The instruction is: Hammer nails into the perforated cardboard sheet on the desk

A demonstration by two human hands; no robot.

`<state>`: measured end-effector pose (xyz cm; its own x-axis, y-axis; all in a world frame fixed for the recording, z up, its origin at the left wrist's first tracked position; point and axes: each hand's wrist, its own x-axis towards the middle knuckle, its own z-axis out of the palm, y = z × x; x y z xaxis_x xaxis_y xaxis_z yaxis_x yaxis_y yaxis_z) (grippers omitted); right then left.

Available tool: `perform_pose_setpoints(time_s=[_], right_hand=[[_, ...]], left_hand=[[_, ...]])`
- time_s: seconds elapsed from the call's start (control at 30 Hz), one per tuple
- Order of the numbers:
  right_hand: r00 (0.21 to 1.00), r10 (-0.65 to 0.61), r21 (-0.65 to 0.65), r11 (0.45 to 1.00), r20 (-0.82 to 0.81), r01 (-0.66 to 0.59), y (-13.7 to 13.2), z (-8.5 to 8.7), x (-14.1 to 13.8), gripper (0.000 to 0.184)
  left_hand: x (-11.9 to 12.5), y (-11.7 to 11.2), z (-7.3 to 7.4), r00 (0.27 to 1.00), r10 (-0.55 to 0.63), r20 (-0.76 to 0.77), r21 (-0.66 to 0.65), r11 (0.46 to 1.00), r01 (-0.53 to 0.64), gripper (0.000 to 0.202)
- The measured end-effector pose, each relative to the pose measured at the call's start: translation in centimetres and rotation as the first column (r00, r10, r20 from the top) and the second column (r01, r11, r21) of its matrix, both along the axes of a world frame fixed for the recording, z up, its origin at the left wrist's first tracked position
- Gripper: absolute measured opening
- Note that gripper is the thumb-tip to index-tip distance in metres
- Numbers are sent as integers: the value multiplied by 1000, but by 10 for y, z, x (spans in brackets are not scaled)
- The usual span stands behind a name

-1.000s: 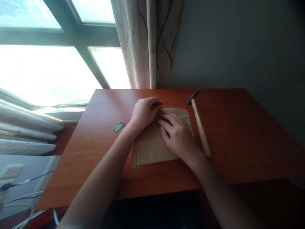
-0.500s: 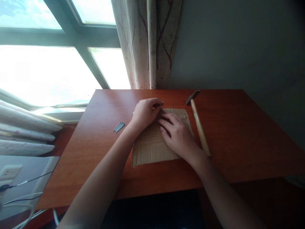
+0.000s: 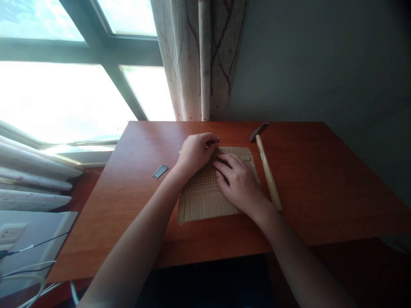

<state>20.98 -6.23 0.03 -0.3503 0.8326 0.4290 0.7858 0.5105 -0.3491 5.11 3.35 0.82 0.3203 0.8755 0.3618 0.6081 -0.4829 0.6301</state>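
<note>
A piece of corrugated cardboard [image 3: 205, 209] lies on the table, with a brown section full of small holes [image 3: 205, 182] across its middle. My left hand [image 3: 197, 152] is over its far edge, thumb and fingertips pinched on a nail [image 3: 218, 140]; only the nail's top end shows. On the cardboard, just nearer to me, my right hand [image 3: 239, 182] lies palm down with its fingers stretched out and somewhat apart. Left of the cardboard is a small bunch of nails [image 3: 160, 171]. To the right rests a hammer [image 3: 268, 171] with a wooden handle, its head pointing away from me.
The reddish wooden table [image 3: 321, 184] has its near edge just below the cardboard. Behind it hang a patterned curtain [image 3: 189, 64] and a bare wall. A bright window is at the left, with a wall socket [image 3: 13, 233] and cables [image 3: 28, 267] low down.
Both hands keep their places on the cardboard and the nail stays pinched. Only the camera view has shifted very slightly.
</note>
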Motion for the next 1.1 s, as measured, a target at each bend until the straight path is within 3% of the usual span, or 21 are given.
perform_pose_setpoints(time_s=[0.27, 0.47, 0.6, 0.67, 0.73, 0.8, 0.87, 0.93, 1.0, 1.1], right_hand=[[1000, 8, 0, 1000, -11, -8, 1, -1, 2, 33], [999, 16, -19, 1000, -30, -17, -1, 1, 0, 33], [975, 48, -59, 996, -216, -62, 2, 8, 18, 30], [943, -91, -36, 996, -319, 84, 7, 7, 40, 30], [900, -325, -30, 943, -291, 331, 12, -1, 67, 33], [851, -518, -79, 855, -89, 512, 15, -14, 92, 45], [791, -599, -161, 774, 126, 612, 17, -29, 110, 57], [777, -591, -267, 729, 219, 630, 19, -42, 121, 44], [799, -565, -376, 708, 206, 598, 21, -49, 127, 29], [822, -548, -449, 702, 154, 552, 24, -47, 134, 25]], left_hand=[[2, -1, 5, 998, 33, -50, -54, 998, -36, 14], [0, 2, 1, 998, 29, -53, -55, 998, -32, 14], [-1, 3, -2, 999, 16, -42, -25, 1000, -17, 14], [0, 2, -1, 999, 2, -39, -9, 1000, -3, 14], [0, 0, 1, 999, -6, -42, 0, 1000, 6, 14], [1, -1, 3, 999, -6, -43, 0, 1000, 5, 14], [1, -2, 4, 999, 2, -42, -10, 1000, -2, 13], [2, -3, 5, 999, 3, -41, -17, 1000, -3, 13], [2, -3, 5, 999, -2, -44, -18, 1000, 1, 14], [2, -2, 5, 999, -10, -48, -13, 1000, 9, 14]])
